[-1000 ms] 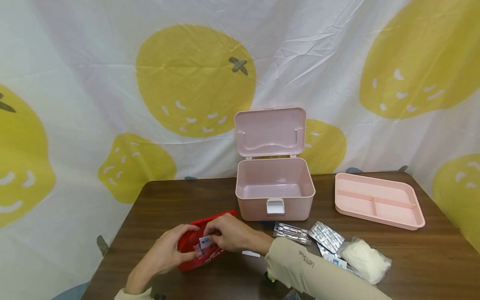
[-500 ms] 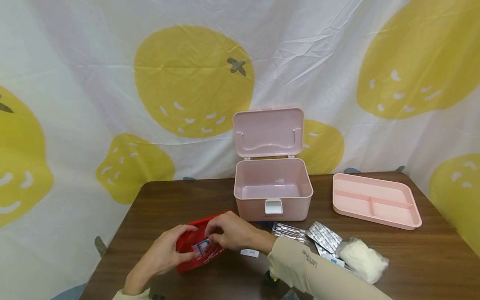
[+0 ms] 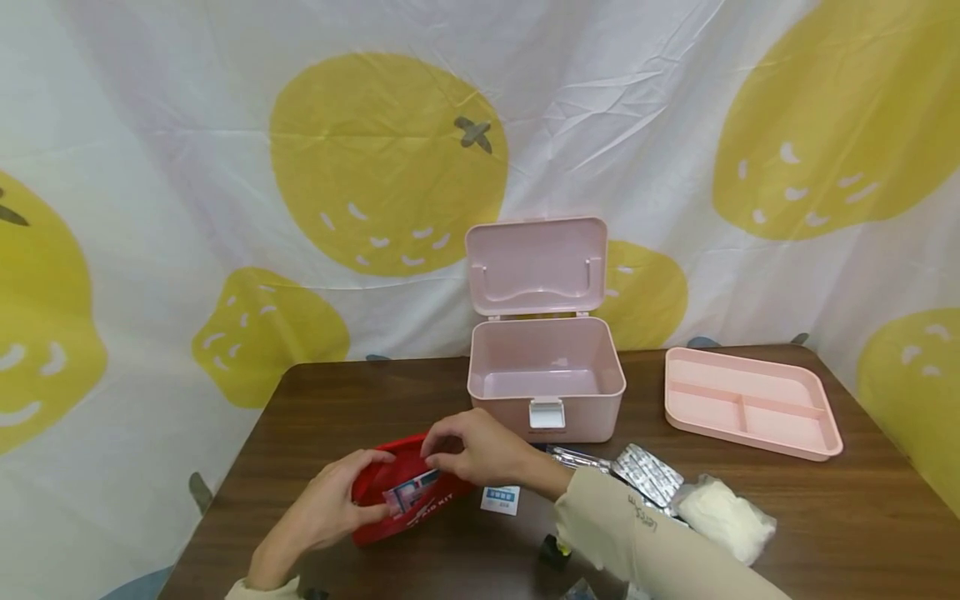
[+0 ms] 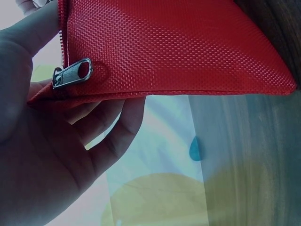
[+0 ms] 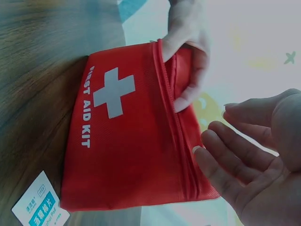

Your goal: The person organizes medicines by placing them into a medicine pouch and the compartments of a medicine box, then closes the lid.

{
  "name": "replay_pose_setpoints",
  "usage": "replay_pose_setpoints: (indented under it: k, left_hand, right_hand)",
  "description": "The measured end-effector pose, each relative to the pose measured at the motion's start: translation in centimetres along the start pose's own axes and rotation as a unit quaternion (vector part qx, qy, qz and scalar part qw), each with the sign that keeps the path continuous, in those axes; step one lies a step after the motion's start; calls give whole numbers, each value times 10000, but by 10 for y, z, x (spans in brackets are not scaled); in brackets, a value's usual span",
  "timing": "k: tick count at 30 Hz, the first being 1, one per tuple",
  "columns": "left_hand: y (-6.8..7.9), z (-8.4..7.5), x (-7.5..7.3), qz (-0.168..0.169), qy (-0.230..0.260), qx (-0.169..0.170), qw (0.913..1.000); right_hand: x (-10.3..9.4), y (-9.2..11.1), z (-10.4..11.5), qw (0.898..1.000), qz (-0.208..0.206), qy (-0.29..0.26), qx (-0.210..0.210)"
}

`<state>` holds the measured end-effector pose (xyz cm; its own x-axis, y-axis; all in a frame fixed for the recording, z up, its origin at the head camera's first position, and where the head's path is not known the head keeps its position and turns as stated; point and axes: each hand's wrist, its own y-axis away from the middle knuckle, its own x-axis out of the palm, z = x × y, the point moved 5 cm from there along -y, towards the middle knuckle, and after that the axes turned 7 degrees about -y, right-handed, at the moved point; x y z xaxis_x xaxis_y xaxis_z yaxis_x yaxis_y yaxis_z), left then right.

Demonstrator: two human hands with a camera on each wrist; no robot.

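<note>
A red zippered first aid pouch stands tilted, its mouth held apart, with small printed packets inside. My left hand grips the pouch at its mouth, the thumb inside and other fingers outside, near the zipper pull. At the other end of the mouth is my right hand; in the right wrist view its fingers are loosely bent with nothing between them, and fingertips meet or nearly meet the pouch edge. An alcohol pad packet lies on the table beside the pouch.
Behind stands a pink box with its lid up. A pink divided tray lies at the right. Foil blister packs, silver strips, a bagged cream-coloured bundle and a small dark item surround the right sleeve.
My right hand has drawn back from the packets toward the upper right. The pouch's far corner has dropped, and more of the alcohol pad packet shows. The left hand keeps its hold.
</note>
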<state>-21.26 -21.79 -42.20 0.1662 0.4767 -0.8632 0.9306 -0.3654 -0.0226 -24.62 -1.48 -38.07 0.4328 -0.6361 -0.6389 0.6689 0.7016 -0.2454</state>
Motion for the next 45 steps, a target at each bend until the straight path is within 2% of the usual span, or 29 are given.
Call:
replay_pose_setpoints:
  k: [3,8,10,14,19,24,28,33,39,45]
  left_hand:
    - [0,1,1,64,86,-76,9999]
    - [0,1,1,79,165,-109,9998]
    - [1,0,1,63,174,-105,9998]
    - [1,0,2,55,170,-117,9998]
    - [2,1,2,7,94,-115,9999]
    - [2,2,2,-81,60,-68,9999]
    - [3,2,2,-178,21,47,9998]
    - [3,2,3,-234,39,24,9997]
    - [3,2,6,-179,175,-67,9997]
    - [2,1,8,-127,250,-174,9995]
  right_hand:
    - [-7,5,-3,9996,-215,-152,84]
    - [-17,15,-13,9956,-471,-677,451]
    - [-20,20,-18,9929,-481,-924,566]
    - [-23,32,-31,9910,-382,-1084,683]
    - [-22,46,-45,9919,-193,-901,871]
    - [-17,53,-56,9940,-133,-473,972]
    - [-8,54,-65,9942,-26,-386,1000]
    - [3,52,-77,9911,49,-393,1271]
    - [6,50,-87,9871,-23,-90,1599]
    - [7,47,-94,9853,-135,18,1702]
